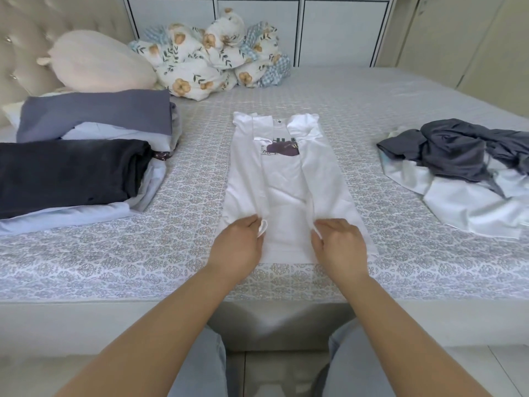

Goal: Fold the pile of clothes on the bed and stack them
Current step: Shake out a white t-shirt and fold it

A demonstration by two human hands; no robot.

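A white T-shirt (pixel 286 184) with a dark purple print lies flat on the bed (pixel 186 196), both sides folded inward into a long strip, collar at the far end. My left hand (pixel 237 245) pinches the near left folded edge, and my right hand (pixel 339 245) pinches the near right folded edge, both close to the hem. To the left lies a stack of folded clothes (pixel 74 173), dark on top over pale blue, with a second grey-blue folded stack (pixel 97 116) behind it. An unfolded pile (pixel 463 170) of dark grey and white garments sits at the right.
A cream pillow (pixel 97 61) and a bundled floral quilt (pixel 211 58) rest against the headboard at the back. A white cabinet wall (pixel 337 27) stands behind the bed. The bed's near edge (pixel 114 308) runs just in front of my knees.
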